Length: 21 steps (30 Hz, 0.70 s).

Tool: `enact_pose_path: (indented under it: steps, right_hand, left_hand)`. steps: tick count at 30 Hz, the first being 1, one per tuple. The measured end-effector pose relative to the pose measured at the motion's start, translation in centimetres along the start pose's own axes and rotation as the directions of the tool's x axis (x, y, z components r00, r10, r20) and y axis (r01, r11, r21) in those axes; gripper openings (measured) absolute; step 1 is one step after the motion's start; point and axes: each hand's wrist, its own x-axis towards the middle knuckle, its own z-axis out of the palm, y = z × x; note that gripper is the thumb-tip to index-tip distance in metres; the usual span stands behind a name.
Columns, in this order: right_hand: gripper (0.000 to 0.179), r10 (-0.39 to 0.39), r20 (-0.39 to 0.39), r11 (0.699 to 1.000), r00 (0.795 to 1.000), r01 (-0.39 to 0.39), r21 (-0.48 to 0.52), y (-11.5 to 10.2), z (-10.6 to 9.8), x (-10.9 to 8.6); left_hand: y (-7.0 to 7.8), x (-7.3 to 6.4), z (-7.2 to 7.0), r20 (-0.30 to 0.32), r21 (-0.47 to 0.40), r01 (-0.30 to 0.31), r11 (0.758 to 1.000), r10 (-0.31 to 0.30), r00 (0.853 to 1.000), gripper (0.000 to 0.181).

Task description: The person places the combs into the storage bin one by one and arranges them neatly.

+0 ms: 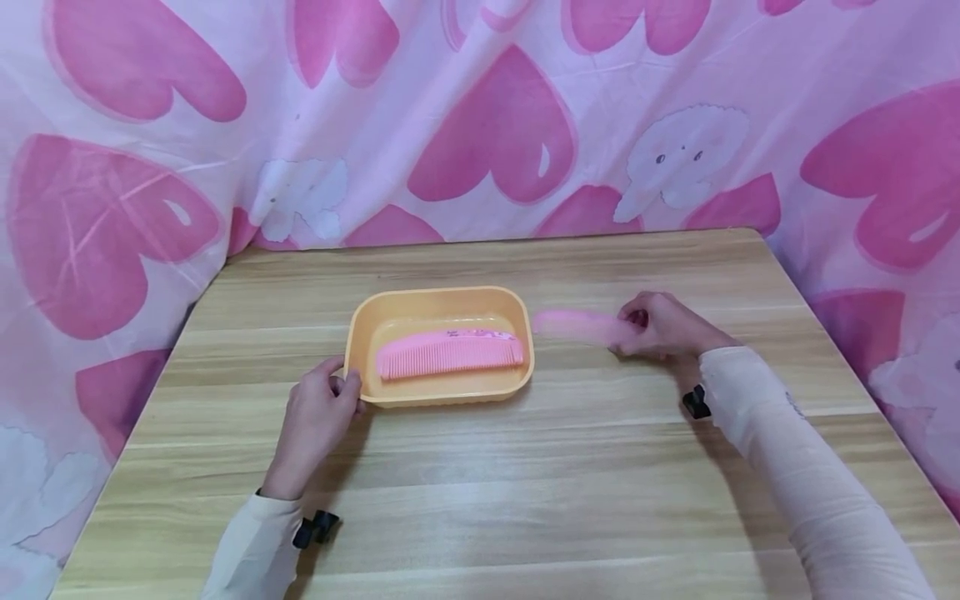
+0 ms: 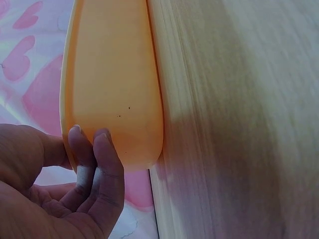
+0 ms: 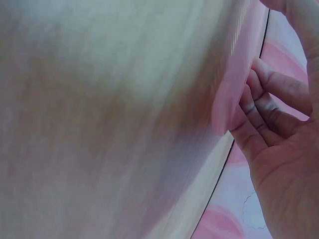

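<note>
A shallow orange-yellow plastic tray [image 1: 442, 398] sits on the wooden table, and a pink comb [image 1: 450, 354] lies inside it, teeth toward the near side. My left hand [image 1: 318, 417] pinches the tray's left near corner, thumb at the rim and fingertips on the outer wall in the left wrist view. Right of the tray, my right hand [image 1: 663, 325] grips one end of a second pink comb [image 1: 573, 325], blurred in the head view. That comb points left, its far end close to the tray's right rim. In the right wrist view the fingers [image 3: 276, 89] press along its back.
The wooden table [image 1: 480, 500] carries the tray, and its back edge meets a pink curtain [image 1: 480, 125] printed with hearts and white animals. Black clips [image 1: 318, 529] show at both wrists, below the pale sleeves.
</note>
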Motion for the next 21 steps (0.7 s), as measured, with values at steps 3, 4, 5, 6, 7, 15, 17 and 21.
enact_pose_path:
  steps: [3, 4, 5, 6, 7, 15, 17, 21]
  right_hand:
    - [0.054, 0.034, -0.002, 0.999, 0.999, -0.034, 0.032, 0.2, -0.2, -0.4]
    - [0.055, 0.046, -0.005, 0.998, 0.999, -0.045, 0.037, 0.2, -0.3, -0.6]
    - [0.057, 0.046, -0.016, 0.998, 0.999, -0.046, 0.043, 0.2, -0.4, -0.7]
    - [0.057, 0.044, -0.027, 0.998, 0.999, -0.043, 0.048, 0.1, -0.5, -0.8]
    - [0.056, 0.044, -0.040, 0.998, 0.998, -0.042, 0.052, 0.1, -0.6, -0.8]
    - [0.039, 0.009, -0.119, 0.996, 0.993, 0.002, 0.094, -1.5, -1.9, -0.8]
    - [0.036, -0.008, -0.142, 0.995, 0.990, 0.021, 0.093, -2.3, -2.2, -0.6]
    - [0.033, -0.063, -0.173, 0.994, 0.983, 0.077, 0.073, -4.2, -2.5, -0.2]
  left_hand:
    - [0.0, 0.0, 0.1, 0.002, 0.005, 0.002, 1.000, -0.002, 1.000, 0.042]
    - [0.0, 0.0, 0.1, 0.003, 0.004, 0.001, 1.000, -0.001, 1.000, 0.041]
    - [0.0, 0.0, 0.1, 0.003, 0.006, 0.001, 1.000, -0.001, 1.000, 0.041]
    - [0.0, 0.0, 0.1, 0.004, 0.006, 0.001, 1.000, -0.001, 1.000, 0.041]
    - [0.0, 0.0, 0.1, 0.003, 0.006, -0.002, 1.000, 0.002, 1.000, 0.041]
    - [0.0, 0.0, 0.1, 0.002, 0.004, -0.004, 1.000, 0.004, 1.000, 0.041]
    - [0.0, 0.0, 0.0, 0.002, 0.003, -0.004, 1.000, 0.004, 1.000, 0.041]
    - [-0.1, 0.0, 0.0, -0.001, 0.004, -0.003, 1.000, 0.003, 1.000, 0.041]
